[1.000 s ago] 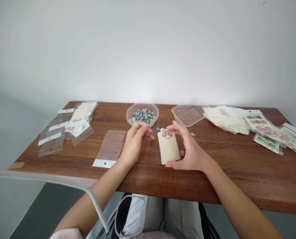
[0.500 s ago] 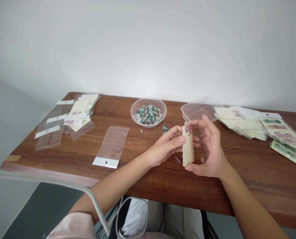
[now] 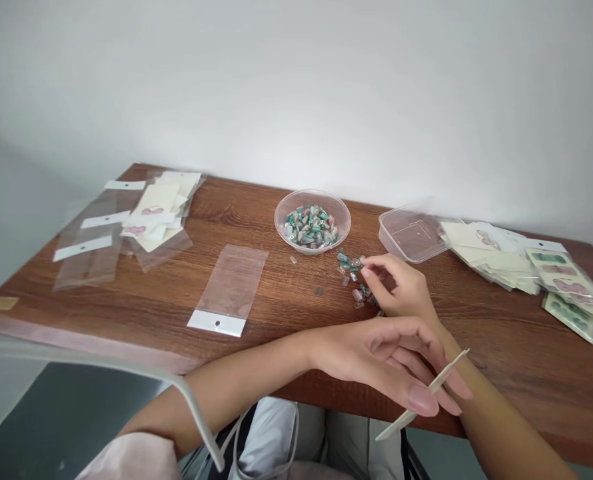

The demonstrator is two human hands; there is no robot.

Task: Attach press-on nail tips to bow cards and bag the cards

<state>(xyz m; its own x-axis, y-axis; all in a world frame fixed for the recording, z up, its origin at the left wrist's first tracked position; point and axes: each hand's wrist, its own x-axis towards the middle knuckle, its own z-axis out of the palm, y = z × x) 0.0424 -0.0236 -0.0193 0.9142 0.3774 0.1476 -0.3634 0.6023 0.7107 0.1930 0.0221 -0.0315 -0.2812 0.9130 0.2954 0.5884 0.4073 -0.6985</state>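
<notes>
My left hand (image 3: pixel 391 360) reaches across in front of me and pinches a cream card (image 3: pixel 421 397) seen edge-on, held over the table's near edge. My right hand (image 3: pixel 399 290) rests on the wooden table (image 3: pixel 276 300) behind it, fingers curled and fingertips touching several small green and pink nail pieces (image 3: pixel 352 270) scattered there. Whether a piece is between those fingers is not visible. A round clear bowl (image 3: pixel 312 222) full of the same pieces stands just beyond.
An empty clear bag (image 3: pixel 229 290) lies flat at centre left. More clear bags and cards (image 3: pixel 126 223) are stacked at the far left. A clear rectangular tub (image 3: pixel 414 233) and piles of packed cards (image 3: pixel 536 270) sit at the right. A white cable (image 3: pixel 196 413) crosses below.
The card passed from my right hand to my left, which drew it down toward me. My right hand moved forward onto the loose pieces. The view shifted right.
</notes>
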